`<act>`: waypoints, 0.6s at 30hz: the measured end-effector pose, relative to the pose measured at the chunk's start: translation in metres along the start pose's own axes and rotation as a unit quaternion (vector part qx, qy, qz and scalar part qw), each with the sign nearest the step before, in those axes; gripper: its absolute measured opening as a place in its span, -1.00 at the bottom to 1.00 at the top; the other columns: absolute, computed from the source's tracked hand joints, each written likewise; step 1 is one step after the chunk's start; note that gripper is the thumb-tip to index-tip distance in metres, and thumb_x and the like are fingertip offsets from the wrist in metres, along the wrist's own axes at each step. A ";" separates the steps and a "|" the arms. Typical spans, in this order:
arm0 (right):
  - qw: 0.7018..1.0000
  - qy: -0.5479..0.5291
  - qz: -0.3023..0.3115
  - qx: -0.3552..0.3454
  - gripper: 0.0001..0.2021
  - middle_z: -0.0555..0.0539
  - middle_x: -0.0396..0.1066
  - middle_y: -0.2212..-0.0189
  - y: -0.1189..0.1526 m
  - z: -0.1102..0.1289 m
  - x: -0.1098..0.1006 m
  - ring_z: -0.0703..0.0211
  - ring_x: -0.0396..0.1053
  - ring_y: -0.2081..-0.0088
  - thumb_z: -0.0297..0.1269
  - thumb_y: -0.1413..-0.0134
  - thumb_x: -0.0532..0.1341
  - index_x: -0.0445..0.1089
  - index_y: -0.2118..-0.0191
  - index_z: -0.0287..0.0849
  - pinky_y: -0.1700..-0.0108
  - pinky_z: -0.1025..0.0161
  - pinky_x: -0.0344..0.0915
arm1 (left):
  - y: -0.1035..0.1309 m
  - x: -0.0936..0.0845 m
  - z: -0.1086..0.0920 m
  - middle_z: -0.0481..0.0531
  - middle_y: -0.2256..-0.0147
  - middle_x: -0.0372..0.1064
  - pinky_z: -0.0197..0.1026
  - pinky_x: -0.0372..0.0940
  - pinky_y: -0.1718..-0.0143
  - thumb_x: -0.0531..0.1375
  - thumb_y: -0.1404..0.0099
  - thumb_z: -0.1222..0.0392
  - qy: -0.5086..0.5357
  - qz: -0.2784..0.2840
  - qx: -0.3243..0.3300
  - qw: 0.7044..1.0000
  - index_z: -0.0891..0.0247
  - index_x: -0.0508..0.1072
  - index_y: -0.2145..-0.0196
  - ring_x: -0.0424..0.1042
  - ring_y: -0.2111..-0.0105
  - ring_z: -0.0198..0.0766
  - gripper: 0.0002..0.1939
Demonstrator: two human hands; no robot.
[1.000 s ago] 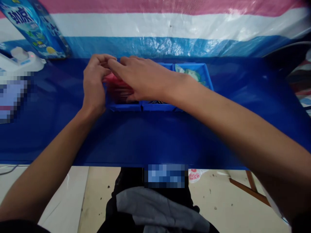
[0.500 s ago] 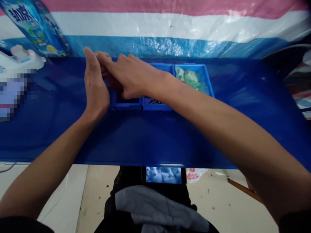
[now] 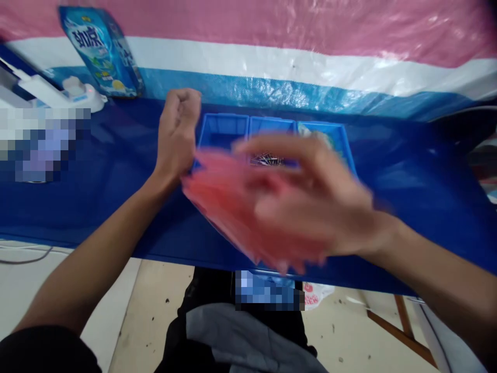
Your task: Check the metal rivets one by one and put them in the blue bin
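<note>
My right hand grips a bunch of red plastic packets, blurred by motion, over the front of the blue bins. Beside the left bin, my left hand has its fingers curled in; whether it holds anything is hidden. No contents show in the visible part of the left bin. Thin dark and metallic pieces lie in the middle bin. Green and clear packets are in the right bin, partly behind my right hand.
A blue pouch stands at the back left beside a white power strip. Striped sheeting hangs behind the blue table. A blurred-out device lies on my lap, below the table's front edge.
My right hand has come out of the left bin toward me and to the right, with the red packets in it. My left hand has curled its fingers. The view has shifted.
</note>
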State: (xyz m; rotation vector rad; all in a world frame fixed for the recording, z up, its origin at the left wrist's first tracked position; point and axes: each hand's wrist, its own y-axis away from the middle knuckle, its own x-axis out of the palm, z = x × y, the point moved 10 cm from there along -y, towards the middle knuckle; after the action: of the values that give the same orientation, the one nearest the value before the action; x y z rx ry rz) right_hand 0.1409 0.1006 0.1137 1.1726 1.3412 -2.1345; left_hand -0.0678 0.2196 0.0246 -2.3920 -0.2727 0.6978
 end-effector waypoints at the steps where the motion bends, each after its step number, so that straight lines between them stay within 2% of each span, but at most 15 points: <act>1: 0.999 -0.009 0.001 -0.041 -0.73 0.08 0.67 0.26 0.013 0.009 0.008 0.27 0.65 0.28 -0.13 -0.50 0.14 0.57 0.01 -0.07 0.51 0.49 0.50 | 0.000 -0.003 -0.011 0.10 -0.08 0.52 0.01 0.52 -0.11 0.28 -0.48 -0.17 -0.005 -0.006 0.004 1.000 0.20 0.43 -0.13 0.55 -0.09 -0.09 -0.54; 2: 0.995 -0.012 0.008 -0.096 -0.77 0.04 0.68 0.23 0.025 0.019 0.016 0.19 0.67 0.19 -0.19 -0.46 0.19 0.58 -0.02 -0.09 0.13 0.43 0.61 | 0.001 -0.004 -0.025 0.05 -0.09 0.54 -0.05 0.52 -0.08 0.31 -0.46 -0.12 -0.010 0.001 0.018 1.000 0.13 0.42 -0.12 0.56 -0.09 -0.12 -0.58; 3: 0.988 -0.008 0.023 -0.154 -0.82 -0.01 0.68 0.14 0.037 0.027 0.025 0.09 0.67 0.05 -0.28 -0.39 0.27 0.58 -0.01 -0.07 -0.04 0.28 0.63 | 0.003 -0.001 -0.041 0.01 -0.10 0.55 -0.10 0.53 -0.06 0.33 -0.46 -0.04 -0.016 0.019 0.041 0.999 0.07 0.42 -0.13 0.57 -0.10 -0.16 -0.63; 4: 0.978 0.002 0.048 -0.204 -0.78 -0.07 0.66 0.04 0.047 0.032 0.034 -0.02 0.61 -0.13 -0.38 -0.31 0.33 0.56 -0.03 -0.05 -0.21 0.07 0.58 | 0.006 0.006 -0.061 0.02 -0.12 0.55 -0.11 0.54 -0.06 0.25 -0.51 0.01 -0.038 0.059 0.084 0.994 0.06 0.41 -0.16 0.58 -0.10 -0.19 -0.67; 6: 0.963 0.014 0.114 -0.243 -0.55 -0.18 0.56 -0.18 0.061 0.031 0.048 -0.18 0.33 -0.42 -0.51 -0.19 0.37 0.49 -0.16 0.00 -0.43 -0.29 0.33 | 0.014 0.019 -0.087 0.02 -0.14 0.56 -0.13 0.57 -0.05 0.22 -0.53 0.06 -0.049 0.129 0.134 0.981 0.05 0.47 -0.14 0.58 -0.11 -0.20 -0.72; 7: 0.963 0.007 0.150 -0.224 -0.44 -0.21 0.48 -0.28 0.064 0.024 0.052 -0.19 0.21 -0.49 -0.52 -0.19 0.36 0.43 -0.26 0.03 -0.48 -0.34 0.24 | 0.020 0.027 -0.097 0.02 -0.17 0.55 -0.09 0.57 -0.12 0.22 -0.52 0.06 -0.054 0.166 0.159 0.972 0.06 0.49 -0.14 0.58 -0.15 -0.17 -0.72; 10: 0.962 -0.069 0.219 -0.150 -0.21 -0.26 0.26 -0.45 0.067 0.012 0.051 -0.12 0.06 -0.56 -0.46 -0.18 0.26 0.17 -0.51 0.00 -0.55 -0.28 0.13 | 0.038 0.045 -0.111 0.07 -0.26 0.49 0.09 0.45 -0.38 0.26 -0.51 0.05 -0.080 0.246 0.237 0.936 0.13 0.55 -0.14 0.44 -0.34 -0.04 -0.70; 12: 0.955 -0.128 0.241 -0.118 -0.20 -0.23 0.17 -0.51 0.069 0.013 0.047 -0.08 -0.01 -0.59 -0.35 -0.20 0.22 0.08 -0.55 -0.09 -0.59 -0.23 0.05 | 0.047 0.051 -0.112 0.13 -0.28 0.45 0.15 0.43 -0.41 0.25 -0.53 0.06 -0.101 0.266 0.276 0.918 0.18 0.56 -0.11 0.33 -0.41 0.01 -0.71; 13: 0.955 -0.145 0.233 -0.109 -0.24 -0.23 0.15 -0.52 0.068 0.014 0.043 -0.09 -0.04 -0.60 -0.28 -0.24 0.19 0.09 -0.54 -0.13 -0.59 -0.22 0.04 | 0.049 0.053 -0.109 0.15 -0.29 0.45 0.15 0.44 -0.40 0.24 -0.54 0.07 -0.108 0.271 0.283 0.914 0.20 0.57 -0.10 0.31 -0.42 0.01 -0.72; 15: 0.972 -0.124 0.178 -0.089 -0.36 -0.24 0.20 -0.49 0.063 0.009 0.032 -0.16 0.02 -0.57 -0.16 -0.37 0.15 0.18 -0.49 -0.16 -0.54 -0.26 0.16 | 0.051 0.056 -0.105 0.15 -0.28 0.45 0.10 0.44 -0.41 0.25 -0.53 0.05 -0.107 0.280 0.281 0.912 0.19 0.56 -0.12 0.31 -0.42 -0.01 -0.70; 18: 0.999 0.002 0.024 -0.044 -0.58 -0.33 0.48 -0.26 0.059 -0.013 0.006 -0.31 0.44 -0.29 -0.26 -0.38 0.24 0.45 -0.28 -0.18 -0.20 -0.28 0.47 | 0.051 0.056 -0.103 0.11 -0.29 0.44 0.02 0.41 -0.44 0.27 -0.52 -0.01 -0.097 0.283 0.273 0.914 0.15 0.55 -0.15 0.31 -0.41 -0.06 -0.65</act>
State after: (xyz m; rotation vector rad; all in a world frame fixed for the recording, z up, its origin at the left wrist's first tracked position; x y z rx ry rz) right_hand 0.1828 0.0835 0.0728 1.1631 1.3800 -2.0183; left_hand 0.0366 0.1463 0.0383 -1.8490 0.5055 1.1039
